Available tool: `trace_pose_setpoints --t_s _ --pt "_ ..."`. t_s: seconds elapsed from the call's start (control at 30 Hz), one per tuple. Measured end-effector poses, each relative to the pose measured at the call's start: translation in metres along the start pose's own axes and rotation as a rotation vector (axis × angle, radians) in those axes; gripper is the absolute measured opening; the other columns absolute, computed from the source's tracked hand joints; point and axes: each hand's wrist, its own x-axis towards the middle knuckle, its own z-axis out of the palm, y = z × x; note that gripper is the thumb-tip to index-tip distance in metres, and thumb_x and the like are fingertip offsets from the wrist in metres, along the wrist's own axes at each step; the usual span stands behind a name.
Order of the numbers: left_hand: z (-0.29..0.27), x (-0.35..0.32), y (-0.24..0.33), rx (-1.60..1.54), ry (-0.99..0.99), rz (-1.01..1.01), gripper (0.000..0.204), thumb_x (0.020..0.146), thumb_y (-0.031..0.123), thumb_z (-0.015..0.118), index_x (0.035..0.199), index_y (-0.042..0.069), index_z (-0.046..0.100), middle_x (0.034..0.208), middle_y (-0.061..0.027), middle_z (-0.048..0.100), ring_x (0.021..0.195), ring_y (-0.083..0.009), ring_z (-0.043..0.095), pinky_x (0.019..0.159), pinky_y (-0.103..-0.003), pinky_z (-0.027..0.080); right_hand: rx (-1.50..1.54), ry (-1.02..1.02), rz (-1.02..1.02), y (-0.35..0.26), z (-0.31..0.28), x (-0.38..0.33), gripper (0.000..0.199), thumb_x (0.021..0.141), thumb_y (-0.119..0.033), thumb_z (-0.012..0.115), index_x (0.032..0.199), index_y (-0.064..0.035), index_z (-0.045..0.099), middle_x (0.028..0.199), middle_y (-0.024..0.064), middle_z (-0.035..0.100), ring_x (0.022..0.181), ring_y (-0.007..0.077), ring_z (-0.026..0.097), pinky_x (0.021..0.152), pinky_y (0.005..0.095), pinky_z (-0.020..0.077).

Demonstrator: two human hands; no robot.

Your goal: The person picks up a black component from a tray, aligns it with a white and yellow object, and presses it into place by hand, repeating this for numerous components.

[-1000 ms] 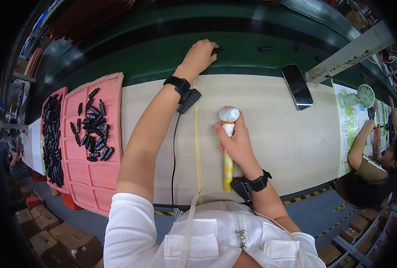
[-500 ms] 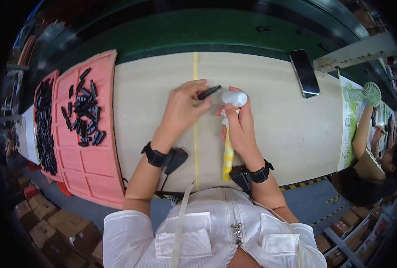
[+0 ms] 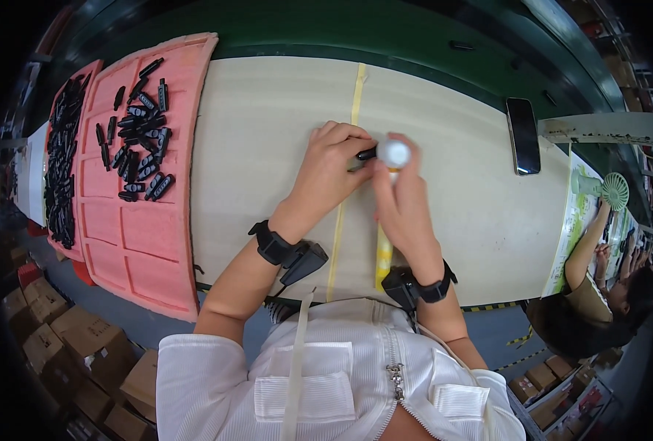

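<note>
My left hand [image 3: 329, 163] pinches a small black pen-like piece [image 3: 366, 154] between thumb and fingers, over the middle of the pale worktop. Close beside it, my right hand [image 3: 402, 202], a little blurred, grips a white roll [image 3: 394, 153] whose round end faces up. From below the roll a yellow-and-white strip [image 3: 383, 257] runs toward the front edge, partly behind my right hand and wrist. The black piece's tip almost meets the roll; whether they touch I cannot tell.
A pink tray [image 3: 154, 246] with many loose black pieces [image 3: 139, 132] lies left, another heap [image 3: 62, 169] beyond it. Yellow tape [image 3: 357, 92] crosses the worktop [image 3: 268, 95]. A phone [image 3: 523, 136] lies back right, near a green fan [image 3: 615, 191] and another person's arm [image 3: 587, 246].
My left hand has brought the black piece rightward, close to the roll. The roll has tipped so its end faces up. The whole view has shifted and turned slightly.
</note>
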Motion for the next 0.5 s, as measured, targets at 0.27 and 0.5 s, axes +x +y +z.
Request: trace_pose_setpoints --t_s 0.27,0.5 --pt "-0.004 0.001 0.004 -0.053 0.033 0.029 0.024 0.076 0.006 0.079 0.099 0.002 0.075 0.104 -0.0076 0.071 0.089 -0.0268 0.065 0.082 -0.037 0.051 0.297 0.095 0.243 0.018 -0.008 0.008 0.046 0.103 -0.019 0.054 0.145 -0.0055 0.039 0.095 0.0065 0.061 0.056 0.0085 0.055 0.046 0.0218 0.0443" --pt "0.001 -0.003 0.014 -0.764 0.006 -0.350 0.020 0.086 0.000 0.076 0.106 -0.002 0.075 0.100 -0.0095 0.075 0.080 -0.0140 0.071 0.067 -0.024 0.055 0.383 0.165 0.140 0.015 -0.010 0.009 0.057 0.095 -0.018 0.071 0.141 -0.0013 0.042 0.098 0.0062 0.062 0.054 0.0071 0.054 0.043 0.0216 0.0429"
